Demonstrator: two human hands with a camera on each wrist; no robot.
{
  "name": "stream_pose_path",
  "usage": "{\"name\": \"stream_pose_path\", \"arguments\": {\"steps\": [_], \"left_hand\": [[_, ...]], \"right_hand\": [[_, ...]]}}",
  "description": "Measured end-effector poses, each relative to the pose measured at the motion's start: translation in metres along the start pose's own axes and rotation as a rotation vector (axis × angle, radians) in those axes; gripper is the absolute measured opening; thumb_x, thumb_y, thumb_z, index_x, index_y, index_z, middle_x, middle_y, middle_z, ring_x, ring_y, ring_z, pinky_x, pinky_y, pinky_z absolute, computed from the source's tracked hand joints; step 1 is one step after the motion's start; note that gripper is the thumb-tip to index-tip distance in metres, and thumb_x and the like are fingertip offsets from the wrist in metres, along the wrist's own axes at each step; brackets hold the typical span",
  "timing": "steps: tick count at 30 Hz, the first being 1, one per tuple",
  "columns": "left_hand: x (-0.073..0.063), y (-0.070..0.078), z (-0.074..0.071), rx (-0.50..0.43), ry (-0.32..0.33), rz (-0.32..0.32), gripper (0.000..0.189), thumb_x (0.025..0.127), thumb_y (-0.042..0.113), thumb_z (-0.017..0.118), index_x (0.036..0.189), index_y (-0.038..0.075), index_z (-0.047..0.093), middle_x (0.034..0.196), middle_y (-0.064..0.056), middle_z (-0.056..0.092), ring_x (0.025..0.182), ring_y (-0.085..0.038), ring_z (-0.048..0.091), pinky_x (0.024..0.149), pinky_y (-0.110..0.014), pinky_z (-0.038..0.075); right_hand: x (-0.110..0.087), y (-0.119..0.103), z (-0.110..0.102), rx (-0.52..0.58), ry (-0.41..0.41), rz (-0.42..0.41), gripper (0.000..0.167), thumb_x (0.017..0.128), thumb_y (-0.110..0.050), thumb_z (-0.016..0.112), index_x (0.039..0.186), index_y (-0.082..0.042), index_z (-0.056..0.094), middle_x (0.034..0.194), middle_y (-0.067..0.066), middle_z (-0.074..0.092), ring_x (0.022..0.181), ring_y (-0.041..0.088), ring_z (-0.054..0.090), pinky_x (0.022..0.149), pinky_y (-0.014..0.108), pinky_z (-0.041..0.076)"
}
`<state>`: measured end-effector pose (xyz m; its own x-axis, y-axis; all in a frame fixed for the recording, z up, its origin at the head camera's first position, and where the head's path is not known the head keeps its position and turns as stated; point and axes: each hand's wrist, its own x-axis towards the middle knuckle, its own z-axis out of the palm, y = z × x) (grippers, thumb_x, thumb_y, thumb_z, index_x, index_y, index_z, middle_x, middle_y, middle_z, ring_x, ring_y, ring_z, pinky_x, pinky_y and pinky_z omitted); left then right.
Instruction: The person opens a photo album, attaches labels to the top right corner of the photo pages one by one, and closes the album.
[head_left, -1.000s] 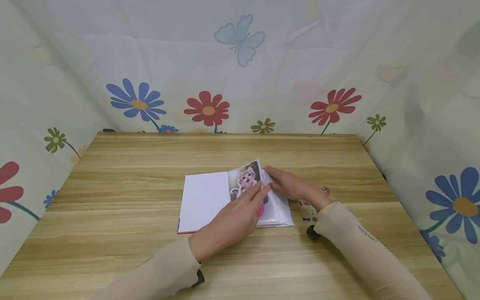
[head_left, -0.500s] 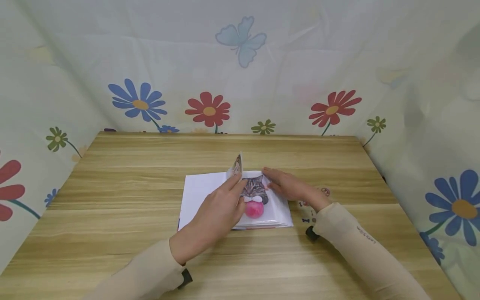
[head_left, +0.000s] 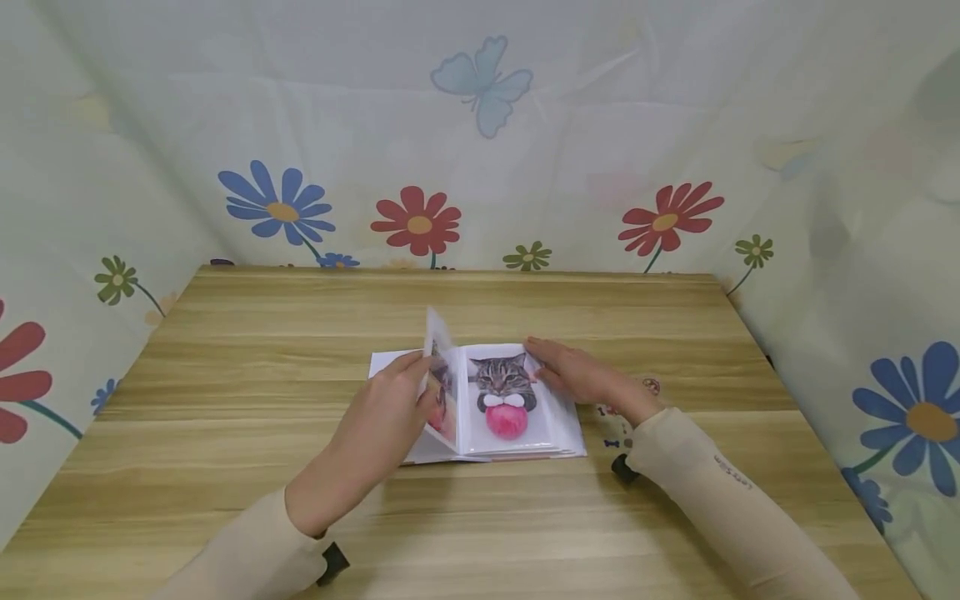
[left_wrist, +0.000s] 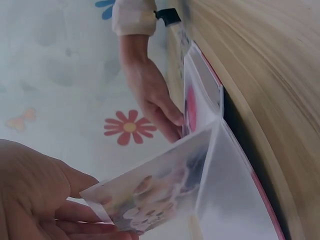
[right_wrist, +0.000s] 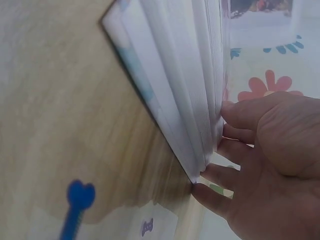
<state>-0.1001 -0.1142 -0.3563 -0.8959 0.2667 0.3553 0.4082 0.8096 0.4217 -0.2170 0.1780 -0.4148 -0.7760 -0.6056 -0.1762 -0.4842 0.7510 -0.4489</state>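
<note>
White-paged photo album [head_left: 517, 442] with clear plastic sleeves lies open mid-table on the light wooden table [head_left: 225, 350]. Left hand [head_left: 375, 433] pinches one sleeve page [head_left: 442, 379], lifted near upright over the spine. Right hand [head_left: 581, 379], fingers relaxed and nearly straight, rests on the right-hand page beside a grey tabby cat photo [head_left: 504, 393], gripping nothing.

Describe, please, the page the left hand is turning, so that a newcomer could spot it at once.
On the wooden table lies an open photo album, right hand resting on its right side. The left hand pinches one clear sleeve page. It alone stands up from the spine; the others lie flat.
</note>
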Motion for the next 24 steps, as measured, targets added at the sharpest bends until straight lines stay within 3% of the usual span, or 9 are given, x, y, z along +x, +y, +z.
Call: {"name": "stream_pose_path", "arguments": {"steps": [10, 16, 24], "left_hand": [[-0.006, -0.032, -0.005, 0.025, -0.021, -0.109, 0.030, 0.090, -0.002, 0.076, 0.116, -0.015, 0.070, 0.107, -0.029, 0.069, 0.092, -0.037, 0.072, 0.075, -0.047, 0.062], [-0.011, -0.046, -0.002, 0.034, -0.073, -0.165, 0.030, 0.089, -0.003, 0.075, 0.116, -0.017, 0.069, 0.109, -0.032, 0.068, 0.098, -0.043, 0.070, 0.081, -0.051, 0.060], [-0.018, -0.059, 0.007, 0.045, -0.097, -0.162, 0.032, 0.085, -0.007, 0.077, 0.113, -0.019, 0.069, 0.105, -0.034, 0.068, 0.097, -0.046, 0.070, 0.082, -0.052, 0.060]], "right_hand": [[0.000, -0.002, 0.001, 0.001, -0.013, 0.032, 0.058, 0.110, -0.019, 0.047, 0.162, -0.002, 0.028, 0.168, 0.019, 0.024, 0.154, 0.038, 0.024, 0.123, 0.052, 0.020], [0.000, -0.002, 0.002, 0.013, -0.004, 0.025, 0.057, 0.110, -0.018, 0.047, 0.162, -0.001, 0.028, 0.167, 0.020, 0.025, 0.154, 0.039, 0.024, 0.123, 0.052, 0.020], [0.000, -0.002, 0.003, 0.019, 0.000, 0.022, 0.057, 0.110, -0.018, 0.047, 0.162, -0.001, 0.029, 0.167, 0.020, 0.024, 0.154, 0.038, 0.023, 0.123, 0.052, 0.020]]}}
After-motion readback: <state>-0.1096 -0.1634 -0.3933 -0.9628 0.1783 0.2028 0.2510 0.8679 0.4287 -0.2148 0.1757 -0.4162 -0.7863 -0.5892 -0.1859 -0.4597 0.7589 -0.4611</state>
